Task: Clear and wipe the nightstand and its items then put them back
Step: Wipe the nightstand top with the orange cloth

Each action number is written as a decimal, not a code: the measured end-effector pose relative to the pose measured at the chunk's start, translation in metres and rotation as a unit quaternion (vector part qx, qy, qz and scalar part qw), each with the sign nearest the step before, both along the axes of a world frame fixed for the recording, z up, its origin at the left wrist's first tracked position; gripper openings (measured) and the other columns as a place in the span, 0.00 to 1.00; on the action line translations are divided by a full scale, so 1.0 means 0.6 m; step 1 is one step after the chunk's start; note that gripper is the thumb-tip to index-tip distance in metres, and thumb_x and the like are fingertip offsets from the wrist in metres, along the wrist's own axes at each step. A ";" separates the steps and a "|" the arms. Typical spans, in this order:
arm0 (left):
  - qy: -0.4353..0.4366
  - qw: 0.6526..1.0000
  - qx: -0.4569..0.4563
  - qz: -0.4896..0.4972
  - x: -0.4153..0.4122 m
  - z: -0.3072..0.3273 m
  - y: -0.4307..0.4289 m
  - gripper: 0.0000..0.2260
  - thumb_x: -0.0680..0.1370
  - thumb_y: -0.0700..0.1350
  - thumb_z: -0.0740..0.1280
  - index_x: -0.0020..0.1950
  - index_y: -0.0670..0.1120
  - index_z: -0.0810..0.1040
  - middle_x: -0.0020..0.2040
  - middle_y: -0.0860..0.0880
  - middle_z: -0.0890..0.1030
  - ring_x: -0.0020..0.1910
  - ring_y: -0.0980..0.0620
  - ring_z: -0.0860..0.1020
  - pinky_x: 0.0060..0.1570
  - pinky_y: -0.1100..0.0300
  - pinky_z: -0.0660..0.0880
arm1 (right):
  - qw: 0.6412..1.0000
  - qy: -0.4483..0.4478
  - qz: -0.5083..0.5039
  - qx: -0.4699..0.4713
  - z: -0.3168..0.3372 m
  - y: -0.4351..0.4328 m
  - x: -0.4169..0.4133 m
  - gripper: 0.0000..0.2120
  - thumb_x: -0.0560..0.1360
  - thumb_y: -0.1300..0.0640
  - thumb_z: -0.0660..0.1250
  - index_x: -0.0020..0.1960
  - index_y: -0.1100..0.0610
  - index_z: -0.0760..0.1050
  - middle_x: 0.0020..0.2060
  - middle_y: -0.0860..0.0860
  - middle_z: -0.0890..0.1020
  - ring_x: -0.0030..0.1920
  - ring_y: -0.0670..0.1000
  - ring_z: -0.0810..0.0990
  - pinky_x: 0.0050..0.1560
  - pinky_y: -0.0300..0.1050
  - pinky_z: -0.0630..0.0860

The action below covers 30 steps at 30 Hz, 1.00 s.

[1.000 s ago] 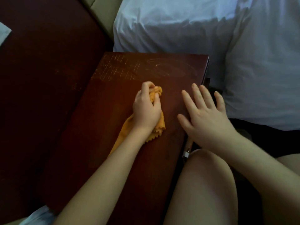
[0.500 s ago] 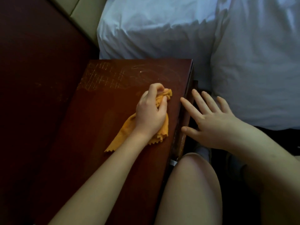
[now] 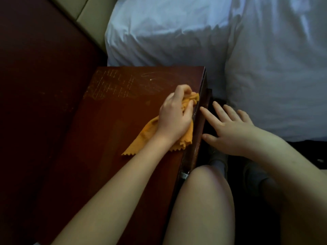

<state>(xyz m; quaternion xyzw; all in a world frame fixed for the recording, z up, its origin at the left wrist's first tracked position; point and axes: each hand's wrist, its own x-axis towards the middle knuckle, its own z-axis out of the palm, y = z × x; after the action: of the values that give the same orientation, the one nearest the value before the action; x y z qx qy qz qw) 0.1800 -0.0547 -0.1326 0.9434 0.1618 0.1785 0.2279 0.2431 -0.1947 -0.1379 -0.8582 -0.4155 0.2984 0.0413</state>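
**Q:** State the layout, largest part first.

**A:** A white pillow [image 3: 168,32] lies at the far right. The nightstand [image 3: 115,138] stands just left of it, dark wood top facing up. The items that belong on it are not in view.

**Q:** What changed in the last second?

**A:** The left hand [image 3: 175,119] travelled right across the top and now sits at the right edge. The right hand [image 3: 231,129], previously flat on the top, has come off it and is now beside the right side panel.

**Q:** Finger state?

**A:** Left: fingers curled, grasping the bunched orange cloth [image 3: 146,135] and pressing it on the wood. The loose tail trails toward the near left. Right: fingers straight and spread, holding nothing. Whether the index tip touches the panel cannot be told.

**Q:** Meaning for the task?

**A:** Judged a wiping pass that has reached the right edge. The scratch marks [image 3: 113,84] at the far left lie well apart from the cloth. Putting the items back is not yet begun.
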 end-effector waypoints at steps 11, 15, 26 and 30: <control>-0.024 0.994 0.023 0.102 0.079 -0.001 0.016 0.08 0.76 0.38 0.62 0.54 0.42 0.71 0.48 0.49 0.78 0.50 0.50 0.76 0.47 0.61 0.70 | 0.999 -0.020 -0.026 -0.004 -0.002 -0.016 0.014 0.33 0.78 0.39 0.49 0.74 0.45 0.32 0.75 0.52 0.38 0.75 0.55 0.39 0.71 0.56 0.41; -0.006 0.999 0.013 0.045 0.051 0.003 -0.003 0.09 0.76 0.39 0.63 0.56 0.42 0.71 0.50 0.48 0.78 0.52 0.50 0.76 0.50 0.61 0.69 | 0.999 -0.011 -0.043 0.009 -0.003 -0.013 0.018 0.32 0.79 0.41 0.49 0.74 0.45 0.32 0.75 0.52 0.38 0.75 0.55 0.39 0.71 0.55 0.41; -0.011 0.991 -0.028 0.133 0.000 -0.001 -0.012 0.09 0.77 0.40 0.62 0.57 0.46 0.70 0.48 0.53 0.72 0.47 0.58 0.70 0.44 0.69 0.64 | 0.979 0.067 -0.090 0.172 -0.005 -0.006 0.010 0.25 0.80 0.48 0.52 0.75 0.52 0.55 0.71 0.53 0.65 0.71 0.53 0.63 0.69 0.51 0.60; -0.032 0.976 -0.112 0.184 -0.002 0.010 -0.024 0.09 0.77 0.40 0.63 0.57 0.46 0.69 0.50 0.51 0.74 0.49 0.56 0.71 0.43 0.70 0.66 | 0.917 0.163 -0.141 0.335 0.019 -0.007 -0.044 0.15 0.78 0.46 0.57 0.58 0.51 0.77 0.50 0.48 0.82 0.52 0.48 0.79 0.55 0.54 0.74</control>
<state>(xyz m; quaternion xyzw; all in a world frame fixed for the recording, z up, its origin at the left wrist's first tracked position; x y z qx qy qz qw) 0.1787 -0.0689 -0.1265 0.8598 0.3445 0.2282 0.3000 0.2168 -0.1987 -0.1264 -0.7832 -0.3529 0.2690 0.4355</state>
